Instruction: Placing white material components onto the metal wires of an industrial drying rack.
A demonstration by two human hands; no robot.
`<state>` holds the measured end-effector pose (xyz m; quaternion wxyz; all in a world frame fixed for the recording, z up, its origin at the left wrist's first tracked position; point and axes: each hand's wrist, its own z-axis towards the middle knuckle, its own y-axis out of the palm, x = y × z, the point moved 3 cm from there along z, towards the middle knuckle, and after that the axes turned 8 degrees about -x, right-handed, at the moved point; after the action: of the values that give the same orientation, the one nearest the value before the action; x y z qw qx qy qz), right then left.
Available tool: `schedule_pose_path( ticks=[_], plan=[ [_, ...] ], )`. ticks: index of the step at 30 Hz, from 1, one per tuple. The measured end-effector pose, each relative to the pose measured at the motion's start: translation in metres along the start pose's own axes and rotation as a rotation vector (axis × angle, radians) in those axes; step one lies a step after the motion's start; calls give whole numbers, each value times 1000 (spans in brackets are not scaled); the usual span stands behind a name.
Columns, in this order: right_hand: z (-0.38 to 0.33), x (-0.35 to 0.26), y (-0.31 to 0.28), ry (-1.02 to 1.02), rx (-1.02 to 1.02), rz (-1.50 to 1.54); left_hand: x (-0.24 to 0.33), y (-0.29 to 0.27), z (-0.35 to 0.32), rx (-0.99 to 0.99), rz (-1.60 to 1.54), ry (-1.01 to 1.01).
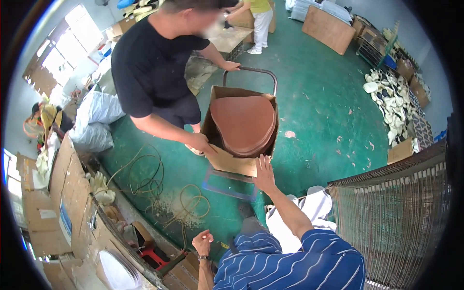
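A stack of reddish-brown, rounded flat pieces (244, 122) fills an open cardboard box (231, 163) in front of me. The box rests on a trolley with a curved metal handle (265, 70). My right hand (264, 175) lies against the box's near right corner, its fingers stretched out over the cardboard edge. Low at my left side, my left hand (202, 243) hangs apart from the box, fingers curled in with nothing visible in them. Opposite me a person in black (150, 63) holds the trolley handle with one hand and the box's near left edge with the other.
Hoses (186, 203) lie looped on the green floor left of the trolley. A cardboard-lined bench (92, 212) runs along my left. To the right stands a rack of hanging strands (391, 222), with white material (309, 212) beside it. Another person (262, 21) stands far back.
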<state>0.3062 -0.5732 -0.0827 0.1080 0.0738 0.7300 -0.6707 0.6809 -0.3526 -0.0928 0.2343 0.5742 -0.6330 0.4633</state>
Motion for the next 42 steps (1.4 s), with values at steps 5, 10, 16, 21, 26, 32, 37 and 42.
schedule_pose_path(
  ticks=[5, 10, 16, 21, 26, 32, 37, 42],
  plan=[
    [30, 7, 6, 128, -10, -205, -2, -10, 0, -11, 92, 62],
    [54, 24, -5, 169, 62, -259, -25, -24, 8, 4, -237, -97],
    [98, 96, -28, 49, 42, -62, -27, -21, 35, -57, -317, -124],
    [108, 144, -28, 157, 5, -134, -8, -10, 54, -67, -216, -126],
    [112, 186, -46, 219, 114, -291, 9, -14, 64, -84, -229, -96],
    [109, 224, -45, 456, -81, -135, -1, -30, 54, -53, -238, -107],
    [40, 199, 40, 535, -250, 92, -10, -28, 50, -113, -222, -89],
    [-82, 151, 156, 609, -582, 272, 0, -16, 61, -127, -176, -39]
  ],
)
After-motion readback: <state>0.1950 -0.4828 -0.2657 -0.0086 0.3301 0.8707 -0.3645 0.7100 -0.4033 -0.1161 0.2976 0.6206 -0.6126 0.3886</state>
